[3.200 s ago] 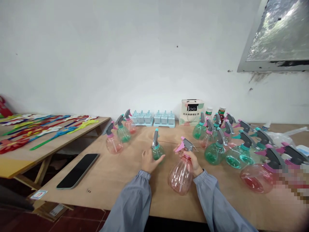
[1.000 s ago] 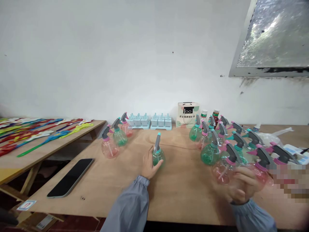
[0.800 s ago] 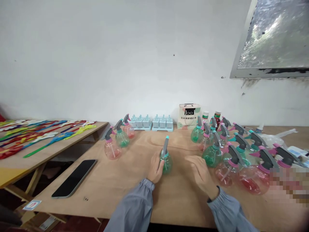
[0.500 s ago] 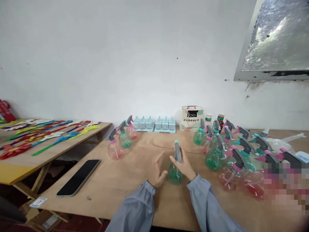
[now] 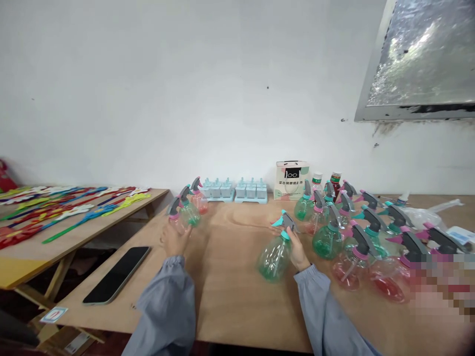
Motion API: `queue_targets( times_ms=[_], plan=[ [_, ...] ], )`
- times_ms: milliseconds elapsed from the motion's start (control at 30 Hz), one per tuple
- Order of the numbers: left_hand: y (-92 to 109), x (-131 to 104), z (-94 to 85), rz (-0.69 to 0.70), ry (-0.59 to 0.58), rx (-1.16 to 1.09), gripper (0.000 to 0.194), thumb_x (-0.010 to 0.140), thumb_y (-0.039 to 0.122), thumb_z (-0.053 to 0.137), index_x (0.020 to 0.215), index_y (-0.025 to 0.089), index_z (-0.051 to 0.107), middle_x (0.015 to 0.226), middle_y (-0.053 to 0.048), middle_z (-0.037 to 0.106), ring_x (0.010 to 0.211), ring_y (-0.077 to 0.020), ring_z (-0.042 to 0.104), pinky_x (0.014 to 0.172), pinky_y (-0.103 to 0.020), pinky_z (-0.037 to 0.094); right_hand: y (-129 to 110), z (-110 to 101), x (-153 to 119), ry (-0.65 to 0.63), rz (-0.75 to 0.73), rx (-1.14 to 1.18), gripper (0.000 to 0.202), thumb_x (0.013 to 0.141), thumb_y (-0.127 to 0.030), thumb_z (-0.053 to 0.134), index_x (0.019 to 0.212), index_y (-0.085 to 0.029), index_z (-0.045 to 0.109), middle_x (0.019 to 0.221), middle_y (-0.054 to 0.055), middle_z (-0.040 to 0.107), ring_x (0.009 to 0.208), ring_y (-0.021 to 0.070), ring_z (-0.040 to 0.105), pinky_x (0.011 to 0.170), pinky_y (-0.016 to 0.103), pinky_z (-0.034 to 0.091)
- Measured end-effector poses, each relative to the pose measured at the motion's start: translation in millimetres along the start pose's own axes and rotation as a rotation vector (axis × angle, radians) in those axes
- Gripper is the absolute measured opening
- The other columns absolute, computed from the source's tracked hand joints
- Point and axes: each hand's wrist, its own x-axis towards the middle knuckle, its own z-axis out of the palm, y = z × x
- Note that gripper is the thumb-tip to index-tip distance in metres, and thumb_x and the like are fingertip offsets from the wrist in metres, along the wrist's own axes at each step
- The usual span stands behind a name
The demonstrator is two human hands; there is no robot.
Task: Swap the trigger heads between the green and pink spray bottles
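My right hand [image 5: 297,247] grips a clear spray bottle with green liquid [image 5: 273,258] by its neck and grey trigger head. That bottle tilts, its turquoise nozzle pointing left. At the left, my left hand [image 5: 175,241] is wrapped round a pink spray bottle [image 5: 178,221], hiding most of its body. Just behind it stand a green spray bottle [image 5: 190,213] and another pink one [image 5: 199,201].
Several pink and green spray bottles [image 5: 328,241] crowd the right side. Two light-blue mould trays [image 5: 251,200] and a paper bag [image 5: 291,185] stand by the wall. A phone [image 5: 117,275] lies at the left; colourful flower shapes [image 5: 79,210] cover another table.
My left hand has moved left, from beside the green bottle to the pink one. In my right hand the green bottle has turned and tilted.
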Motion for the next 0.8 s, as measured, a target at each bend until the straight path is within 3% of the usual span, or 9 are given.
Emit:
queue_targets(
  times_ms=[100, 233, 333, 467, 600, 800],
  plan=[
    [15.6, -19.5, 5.7, -0.116, -0.044, 0.166, 0.070, 0.076, 0.040, 0.063, 0.137, 0.011, 0.044, 0.133, -0.025, 0.052, 0.125, -0.0422, 0.049, 0.102, -0.061, 0.038, -4.8, 0.0, 0.6, -0.031, 0.118, 0.174, 0.047, 0.076, -0.060, 0.067, 0.104, -0.023, 0.071, 0.097, 0.008, 0.076, 0.109, 0.0308, 0.068, 0.094, 0.048, 0.054],
    [32.5, -47.7, 13.6, -0.105, -0.066, 0.147, 0.069, 0.076, 0.046, 0.065, 0.133, 0.013, 0.047, 0.130, -0.024, 0.052, 0.125, -0.0422, 0.049, 0.100, -0.062, 0.039, -9.7, 0.4, -2.1, -0.087, 0.217, 0.321, 0.039, 0.077, -0.058, 0.064, 0.092, -0.022, 0.070, 0.099, 0.010, 0.076, 0.108, 0.0313, 0.068, 0.095, 0.051, 0.054],
    [43.6, -72.4, 29.6, 0.033, -0.095, -0.131, 0.068, 0.070, 0.049, 0.069, 0.124, 0.014, 0.048, 0.123, -0.020, 0.056, 0.120, -0.0374, 0.054, 0.100, -0.056, 0.044, -10.8, 1.4, -3.8, -0.118, 0.249, 0.398, 0.036, 0.077, -0.055, 0.064, 0.091, -0.022, 0.070, 0.099, 0.009, 0.076, 0.105, 0.0297, 0.069, 0.097, 0.051, 0.053],
    [64.4, -108.9, 52.5, 0.248, -0.241, -0.469, 0.060, 0.076, 0.051, 0.065, 0.123, 0.019, 0.045, 0.114, -0.014, 0.061, 0.108, -0.0299, 0.064, 0.093, -0.050, 0.053, -8.5, 4.6, -5.8, -0.153, 0.276, 0.402, 0.040, 0.076, -0.054, 0.063, 0.098, -0.020, 0.070, 0.098, 0.010, 0.076, 0.105, 0.0307, 0.069, 0.097, 0.053, 0.052],
    [78.9, -132.8, 58.3, 0.326, -0.296, -0.480, 0.063, 0.078, 0.047, 0.068, 0.129, 0.019, 0.043, 0.117, -0.015, 0.062, 0.111, -0.0312, 0.064, 0.094, -0.051, 0.053, -3.9, 9.2, -8.2, -0.155, 0.265, 0.371, 0.042, 0.078, -0.059, 0.064, 0.096, -0.021, 0.069, 0.092, 0.010, 0.076, 0.100, 0.0293, 0.070, 0.092, 0.050, 0.054],
    [76.8, -134.8, 53.5, 0.378, -0.317, -0.442, 0.065, 0.076, 0.044, 0.071, 0.128, 0.017, 0.044, 0.115, -0.015, 0.063, 0.108, -0.0309, 0.065, 0.093, -0.049, 0.053, 1.7, 13.8, -9.8, -0.081, 0.151, 0.203, 0.050, 0.075, -0.071, 0.065, 0.082, -0.021, 0.069, 0.073, 0.006, 0.072, 0.073, 0.0213, 0.067, 0.071, 0.033, 0.054]
  ],
)
